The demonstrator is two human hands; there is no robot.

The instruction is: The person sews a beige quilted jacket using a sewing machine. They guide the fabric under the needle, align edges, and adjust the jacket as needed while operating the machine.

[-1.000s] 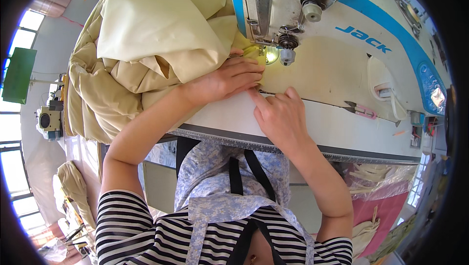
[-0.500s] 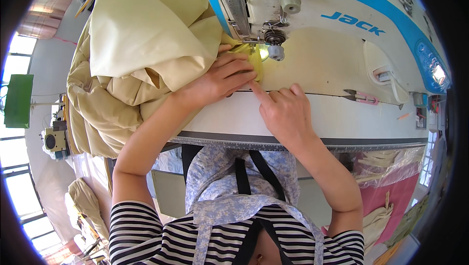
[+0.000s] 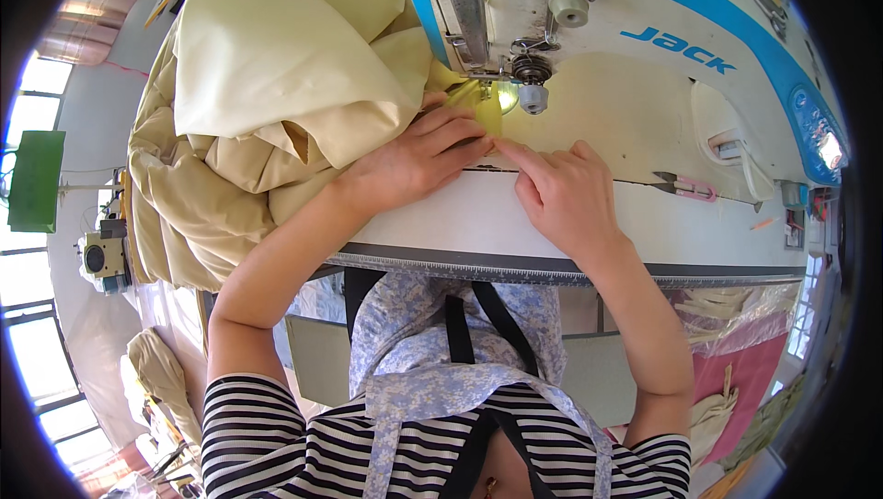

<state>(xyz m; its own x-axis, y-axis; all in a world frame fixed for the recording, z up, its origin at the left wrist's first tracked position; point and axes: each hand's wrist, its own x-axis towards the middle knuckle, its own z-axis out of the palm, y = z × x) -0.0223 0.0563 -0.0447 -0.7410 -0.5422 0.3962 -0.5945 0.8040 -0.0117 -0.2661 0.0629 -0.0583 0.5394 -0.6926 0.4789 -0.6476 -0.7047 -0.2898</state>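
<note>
A large pale-yellow padded fabric piece (image 3: 276, 57) is heaped left of the sewing machine (image 3: 598, 2), and its edge runs under the machine's lit needle area. My left hand (image 3: 418, 154) lies on this edge just in front of the presser foot, fingers stretched out and slightly bent over the cloth. To its right, my right hand (image 3: 575, 195) points its index finger at the fabric edge, the tip close to my left fingertips. The right thumb stands apart and the other fingers curl; nothing shows in them. Whether that index tip touches the cloth I cannot tell.
Pink-handled thread snips (image 3: 685, 188) lie on the machine bed to the right. A ruler strip (image 3: 552, 274) runs along the table's front edge. Beyond the left edge stands a small machine part (image 3: 97, 260), with a green panel (image 3: 37, 182) above it.
My right hand has shifted a little to the right, and its thumb now shows below the index finger. My left hand stays on the fabric edge. The whole view has shifted slightly.
</note>
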